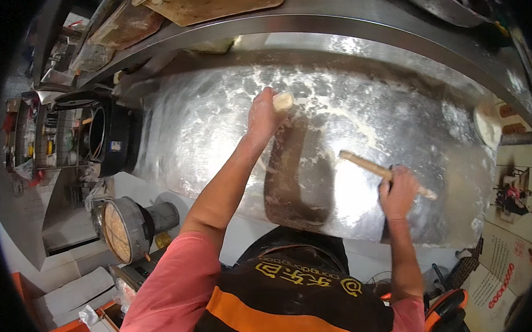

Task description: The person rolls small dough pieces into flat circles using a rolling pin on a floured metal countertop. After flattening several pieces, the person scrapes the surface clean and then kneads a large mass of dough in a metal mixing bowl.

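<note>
My left hand [264,112] is closed around a pale piece, apparently dough [284,102], whose rounded end shows past my fingers. It is over the far middle of a steel worktop [213,131] smeared with white flour. My right hand [400,192] grips a thin wooden rolling pin [364,164] near its right part. The pin lies slantwise, its left end farther from me, over the right side of the worktop. My fingers hide the stretch of pin under them. Whether the pin touches the steel, I cannot tell.
A steel shelf [329,24] overhangs the worktop's far edge and bears trays [221,3]. To the left stands a black bin [115,134]. A round sieve-like drum [122,230] is near my left elbow. A pale bag or cloth [488,122] sits at the right end.
</note>
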Demonstrator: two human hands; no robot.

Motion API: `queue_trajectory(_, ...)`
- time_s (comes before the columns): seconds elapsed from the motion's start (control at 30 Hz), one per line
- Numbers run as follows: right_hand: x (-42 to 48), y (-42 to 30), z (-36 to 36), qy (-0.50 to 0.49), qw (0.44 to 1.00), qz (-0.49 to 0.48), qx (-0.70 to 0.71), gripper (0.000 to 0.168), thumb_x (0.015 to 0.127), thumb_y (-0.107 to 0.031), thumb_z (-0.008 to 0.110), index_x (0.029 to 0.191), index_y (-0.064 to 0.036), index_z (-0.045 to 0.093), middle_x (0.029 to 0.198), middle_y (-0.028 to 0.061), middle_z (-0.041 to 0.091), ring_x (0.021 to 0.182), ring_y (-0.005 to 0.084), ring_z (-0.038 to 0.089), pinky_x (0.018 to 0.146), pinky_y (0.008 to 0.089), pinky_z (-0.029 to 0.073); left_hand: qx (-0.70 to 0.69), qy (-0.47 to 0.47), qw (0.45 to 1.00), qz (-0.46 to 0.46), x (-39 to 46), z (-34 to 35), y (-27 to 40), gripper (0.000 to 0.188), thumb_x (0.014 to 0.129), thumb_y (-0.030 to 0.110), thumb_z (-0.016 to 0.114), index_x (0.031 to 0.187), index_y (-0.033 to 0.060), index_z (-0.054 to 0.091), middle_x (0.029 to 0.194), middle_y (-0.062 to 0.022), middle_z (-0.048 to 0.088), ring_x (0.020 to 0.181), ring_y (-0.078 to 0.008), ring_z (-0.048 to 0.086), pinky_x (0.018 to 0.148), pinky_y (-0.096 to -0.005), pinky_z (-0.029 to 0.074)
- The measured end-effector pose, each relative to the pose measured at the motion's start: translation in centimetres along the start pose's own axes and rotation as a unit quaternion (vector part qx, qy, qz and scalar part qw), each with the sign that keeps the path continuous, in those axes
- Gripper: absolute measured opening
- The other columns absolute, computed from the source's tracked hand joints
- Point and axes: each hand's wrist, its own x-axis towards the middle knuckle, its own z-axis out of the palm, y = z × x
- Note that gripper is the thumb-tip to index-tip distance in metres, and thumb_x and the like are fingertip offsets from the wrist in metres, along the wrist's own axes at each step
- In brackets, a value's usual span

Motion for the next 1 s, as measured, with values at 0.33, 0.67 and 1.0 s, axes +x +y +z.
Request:
queue_trajectory(0.33,-3.5,-2.6,-0.6,0.024,0.998,-0.027,0.045,0.040,0.066,-0.012,0.059,0.105,-0.003,0.052,0.106,0.0136,0.052,0.104,0.0324,0.047,0.088,0.0458,0.033,0.057,-0.088,0.963,0.248,-1.4,7.0,3.8,0.027,0.080,0.010,0.057,0.106,0.0016,0.055,0.109,-0.0186,0.056,0.103,-0.0350,0.051,0.089,-0.0421,0.040)
queue_trajectory(0.67,-3.6,-2.2,-0.6,0.008,0.998,-0.010,0.062,0.039,0.066,-0.015,0.061,0.102,-0.002,0.053,0.106,0.0129,0.052,0.103,0.0306,0.048,0.088,0.0447,0.033,0.090,-0.085,0.971,0.204,-2.4,9.4,5.4,0.023,0.082,0.014,0.055,0.102,0.0039,0.057,0.103,-0.0175,0.056,0.100,-0.0336,0.051,0.088,-0.0456,0.039)
queue_trajectory(1.0,-4.7,-2.6,-0.8,-0.034,0.994,-0.071,0.079,0.039,0.068,-0.022,0.061,0.101,-0.003,0.054,0.105,0.0118,0.052,0.104,0.0291,0.048,0.089,0.0452,0.033,0.142,-0.050,0.958,0.245,-8.5,8.3,4.4,0.052,0.084,0.024,0.056,0.130,0.0072,0.038,0.132,-0.0167,0.040,0.128,-0.0314,0.033,0.105,-0.0467,0.026)
